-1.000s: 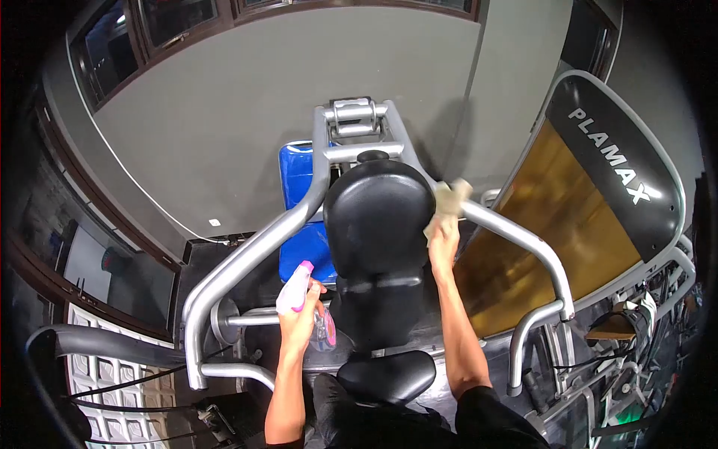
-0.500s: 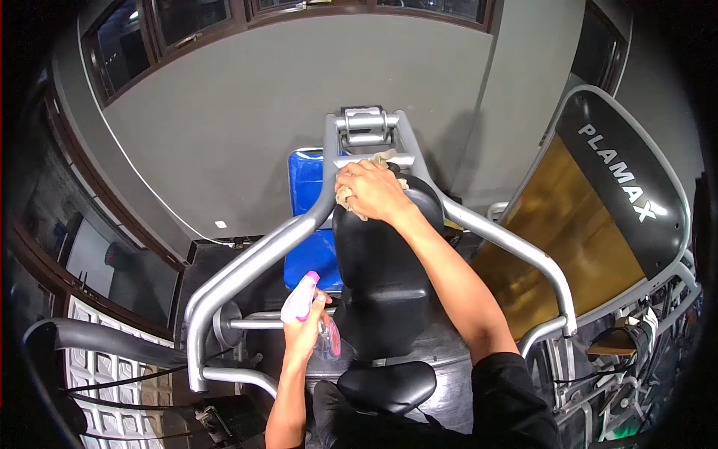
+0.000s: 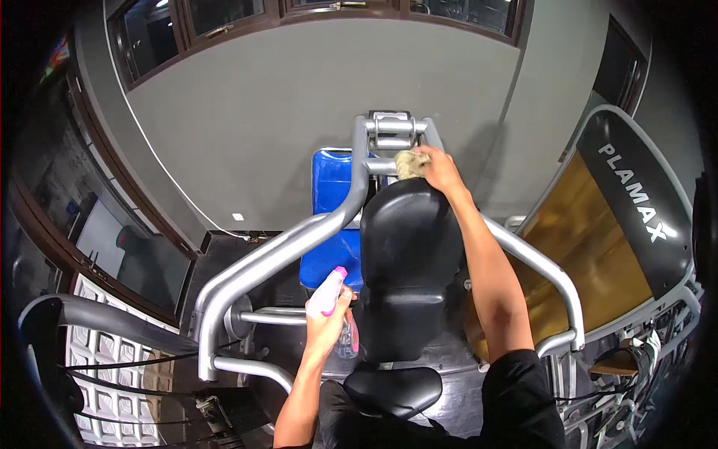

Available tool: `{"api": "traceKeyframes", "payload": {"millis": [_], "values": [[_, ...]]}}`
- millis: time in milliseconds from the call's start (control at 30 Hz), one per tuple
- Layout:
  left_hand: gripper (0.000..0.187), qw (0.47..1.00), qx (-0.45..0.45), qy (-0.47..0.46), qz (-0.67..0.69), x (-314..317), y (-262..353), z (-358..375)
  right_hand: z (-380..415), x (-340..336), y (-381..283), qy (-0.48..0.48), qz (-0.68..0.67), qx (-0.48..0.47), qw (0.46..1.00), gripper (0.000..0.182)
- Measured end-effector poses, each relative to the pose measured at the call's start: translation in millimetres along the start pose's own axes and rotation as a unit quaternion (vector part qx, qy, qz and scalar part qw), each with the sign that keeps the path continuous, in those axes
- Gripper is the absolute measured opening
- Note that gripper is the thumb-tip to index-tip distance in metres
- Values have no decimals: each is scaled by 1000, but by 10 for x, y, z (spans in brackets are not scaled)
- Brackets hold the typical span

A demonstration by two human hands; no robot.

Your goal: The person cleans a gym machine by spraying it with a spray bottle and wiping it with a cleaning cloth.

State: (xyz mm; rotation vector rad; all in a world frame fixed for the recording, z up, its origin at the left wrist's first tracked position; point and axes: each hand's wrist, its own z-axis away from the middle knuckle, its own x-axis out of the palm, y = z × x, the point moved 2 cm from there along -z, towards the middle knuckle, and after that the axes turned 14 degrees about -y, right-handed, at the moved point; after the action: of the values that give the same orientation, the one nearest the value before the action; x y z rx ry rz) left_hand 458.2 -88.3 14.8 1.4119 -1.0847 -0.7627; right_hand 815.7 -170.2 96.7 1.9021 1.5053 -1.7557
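Observation:
My right hand (image 3: 441, 170) grips a crumpled beige cloth (image 3: 410, 165) against the silver crossbar of the machine frame, just above the black padded backrest (image 3: 411, 239). In my left hand (image 3: 327, 323) is a spray bottle (image 3: 327, 293) with a white and pink head; its clear lower part shows below the fingers. The bottle is held left of the backrest, in front of a blue chair (image 3: 329, 258). Below the backrest sits a small black seat pad (image 3: 394, 391).
Silver tubular arms (image 3: 280, 243) of the machine curve out on both sides. A gold and black PLAMAX panel (image 3: 598, 224) stands at the right. Behind is a grey wall (image 3: 314, 90) with windows. White patterned blocks (image 3: 112, 374) lie at lower left.
My right hand and the cloth have moved from the top of the backrest up and right to the crossbar. The view has shifted slightly, and my left hand still holds the bottle.

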Motion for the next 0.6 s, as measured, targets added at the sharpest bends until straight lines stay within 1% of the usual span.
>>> {"api": "traceKeyframes", "payload": {"millis": [33,67,133,200,233,300,333,400,600], "values": [[17,1000,3,1,4,4,3,-5,110,-55,-33,9,-38,-55,998,47],[17,1000,6,0,7,8,2,-1,220,-62,-64,8,-35,-56,998,47],[18,1000,8,-3,14,21,-8,8,526,-154,-203,101,-32,-131,986,54],[25,999,15,11,49,11,-14,4,850,-119,-335,152,47,-143,977,57],[30,999,4,11,43,1,-21,6,985,-66,-333,153,49,-140,977,57],[31,998,10,13,52,5,-11,-5,1230,51,-310,226,88,-127,962,62],[32,998,16,17,62,2,-6,2,1337,139,-270,226,86,-124,962,62],[32,998,12,18,62,2,1,7,1548,290,-167,271,102,-95,952,56],[33,998,10,11,59,3,-6,1,2227,901,53,232,127,-69,962,47]]}}
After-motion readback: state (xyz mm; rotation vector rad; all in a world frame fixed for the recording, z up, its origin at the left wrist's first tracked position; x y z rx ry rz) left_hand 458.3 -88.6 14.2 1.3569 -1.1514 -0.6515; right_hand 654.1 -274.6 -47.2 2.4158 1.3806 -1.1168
